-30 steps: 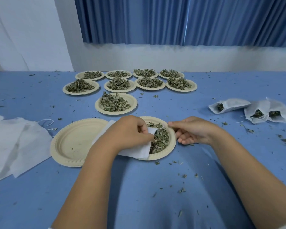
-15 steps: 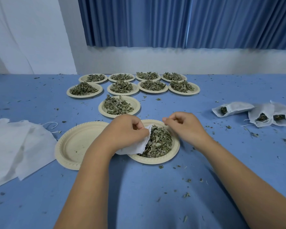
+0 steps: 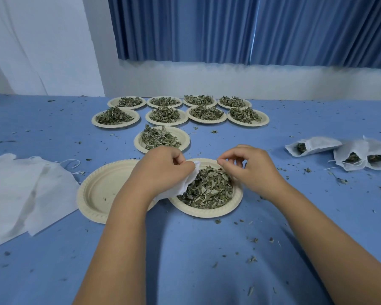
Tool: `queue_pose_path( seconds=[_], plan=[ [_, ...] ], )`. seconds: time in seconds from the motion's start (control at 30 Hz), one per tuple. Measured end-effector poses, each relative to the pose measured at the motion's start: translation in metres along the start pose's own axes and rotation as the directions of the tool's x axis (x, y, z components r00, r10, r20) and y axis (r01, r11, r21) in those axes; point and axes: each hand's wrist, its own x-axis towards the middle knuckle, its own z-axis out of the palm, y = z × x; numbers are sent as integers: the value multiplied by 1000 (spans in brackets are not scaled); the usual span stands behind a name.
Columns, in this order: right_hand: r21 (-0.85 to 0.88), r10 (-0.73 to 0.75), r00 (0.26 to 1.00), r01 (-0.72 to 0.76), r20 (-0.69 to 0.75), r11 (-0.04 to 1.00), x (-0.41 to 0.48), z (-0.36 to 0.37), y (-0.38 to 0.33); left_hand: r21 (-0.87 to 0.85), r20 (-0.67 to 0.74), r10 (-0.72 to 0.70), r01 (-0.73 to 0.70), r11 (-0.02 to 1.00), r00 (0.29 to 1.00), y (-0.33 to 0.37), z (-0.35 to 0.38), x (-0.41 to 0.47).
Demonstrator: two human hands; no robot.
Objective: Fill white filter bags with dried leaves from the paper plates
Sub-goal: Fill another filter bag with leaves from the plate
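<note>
Early days tbh: three stuffed white filter bags point(image 3: 350, 155) lie off right, one round beige paper plate point(image 3: 97, 194) sits emptied, ten leaf-filled paper plates point(image 3: 207, 211) remain, my left hand point(image 3: 161, 170) grips a limp white mesh bag point(image 3: 188, 182) over the nearest dried green leaves point(image 3: 207, 188), and my right hand point(image 3: 251, 170) is pinched, can't tell on what.

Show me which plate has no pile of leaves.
The near-left plate, next to the loose white bags. Every other plate holds a pile of leaves.
</note>
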Motion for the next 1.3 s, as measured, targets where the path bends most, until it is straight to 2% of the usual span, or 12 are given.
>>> queue_pose_path(
  seconds=[0.13, 0.27, 0.33, 0.43, 0.5, 0.6, 0.73, 0.83, 0.93, 1.0, 1.13, 1.3],
  plan=[
    [-103, -12, 998, 6, -58, 995, 5, 4, -2, -62, -45, 21, -24, 998, 999, 0, -3, 0],
    [73, 16, 995, -10, -95, 997, 23, 13, -20, -134, -26, 103, -105, 985, 994, 0, -6, -1],
    [209, 18, 1000, -13, -21, 978, 33, 19, -33, -143, 2, 145, -144, 979, 989, -1, -6, -1],
    [386, 35, 983, -104, 182, 917, 43, 28, -48, -160, 18, 203, -198, 967, 979, -2, -6, -1],
    [445, 60, 954, -193, 295, 874, 46, 34, -50, -202, 16, 212, -205, 958, 977, -5, -6, 0],
    [467, 127, 931, -285, 341, 837, 47, 38, -47, -224, 41, 189, -175, 959, 981, -6, -5, 0],
    [539, 261, 940, -340, 219, 771, 48, 33, -41, -144, -116, 102, -118, 983, 988, -7, -5, 5],
    [525, 330, 940, -324, 86, 787, 44, 30, -39, -116, -304, 44, -83, 990, 952, -8, -6, 7],
    [440, 306, 927, -373, 218, 817, 35, 37, -47, -183, -439, -18, -70, 981, 898, -6, -4, 7],
    [408, 268, 926, -360, 266, 839, 30, 45, -54, -215, -460, -30, -78, 973, 887, -2, -3, 6],
    [439, 206, 949, -296, 240, 848, 27, 54, -60, -263, -423, -57, -62, 963, 904, -1, -4, 6],
    [462, 209, 977, -199, 29, 864, 29, 52, -55, -365, -435, -143, -29, 930, 889, 0, -4, 5]
  ],
)
